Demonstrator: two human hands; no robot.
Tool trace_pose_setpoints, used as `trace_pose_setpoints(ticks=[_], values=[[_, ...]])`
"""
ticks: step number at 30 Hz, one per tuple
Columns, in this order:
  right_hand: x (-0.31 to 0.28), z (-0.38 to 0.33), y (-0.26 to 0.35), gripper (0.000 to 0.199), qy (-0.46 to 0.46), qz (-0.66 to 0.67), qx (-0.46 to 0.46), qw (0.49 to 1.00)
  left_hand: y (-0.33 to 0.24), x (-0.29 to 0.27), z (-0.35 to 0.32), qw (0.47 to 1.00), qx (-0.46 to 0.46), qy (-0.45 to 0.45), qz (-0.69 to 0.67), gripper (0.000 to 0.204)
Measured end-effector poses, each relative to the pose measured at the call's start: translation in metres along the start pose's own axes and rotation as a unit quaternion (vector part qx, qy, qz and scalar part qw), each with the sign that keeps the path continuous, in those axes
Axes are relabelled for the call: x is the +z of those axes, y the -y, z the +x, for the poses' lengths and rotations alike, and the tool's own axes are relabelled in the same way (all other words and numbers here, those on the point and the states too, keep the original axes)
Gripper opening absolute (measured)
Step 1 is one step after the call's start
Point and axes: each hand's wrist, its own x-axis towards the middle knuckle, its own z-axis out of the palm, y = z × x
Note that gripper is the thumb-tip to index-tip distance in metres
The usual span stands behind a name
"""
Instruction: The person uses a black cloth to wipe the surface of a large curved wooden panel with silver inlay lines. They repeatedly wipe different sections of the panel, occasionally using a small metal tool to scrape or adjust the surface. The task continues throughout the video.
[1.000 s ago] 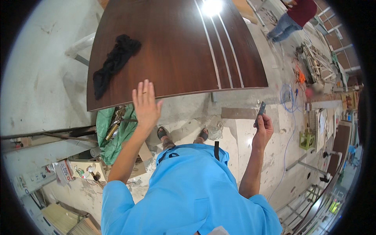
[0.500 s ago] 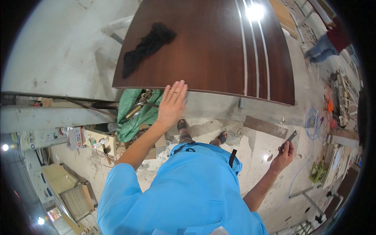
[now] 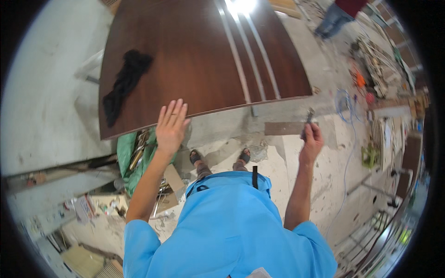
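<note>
A dark brown wood-grain panel (image 3: 185, 60) with three pale lengthwise strips (image 3: 250, 55) lies in front of me. My left hand (image 3: 171, 127) rests with fingers stretched over its near edge, holding nothing. Out to the right, beyond the panel's near right corner, my right hand (image 3: 311, 141) is closed around a slim, dark, flat hand tool (image 3: 309, 118). The tool points up and away from me; its exact kind is too small to make out. A crumpled black cloth (image 3: 127, 83) lies on the panel's left part.
Under the panel's left end hangs a green sack (image 3: 125, 155) with metal pieces in it, beside a cardboard box (image 3: 172, 178). A brown board (image 3: 285, 129) lies on the floor. Farther right are a blue hose (image 3: 343, 99), a green stool (image 3: 369, 155) and a standing person (image 3: 336, 21).
My view has swung to the right, so the panel sits farther left. The right hand has lifted with the tool toward the panel's right corner. The left hand stays on the edge.
</note>
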Motion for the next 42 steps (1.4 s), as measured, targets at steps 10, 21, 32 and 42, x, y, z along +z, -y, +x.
trace_pose_setpoints(ticks=[10,21,32,42], values=[[-0.058,-0.031,0.002,0.015,-0.127,0.033,0.023,0.991,-0.175,0.086,0.16,0.989,0.118,0.029,-0.081,0.051],[-0.138,-0.041,-0.026,0.015,-0.253,0.073,0.043,0.964,-0.303,0.128,0.223,0.946,0.306,0.061,-0.086,0.057],[-0.024,0.077,-0.015,0.016,-0.047,-0.088,-0.022,0.995,-0.284,0.087,0.197,0.94,0.308,0.109,-0.102,0.051],[0.055,0.07,0.003,0.006,0.064,-0.215,-0.151,0.963,-0.198,0.056,0.176,0.982,-0.006,0.027,-0.189,0.043]])
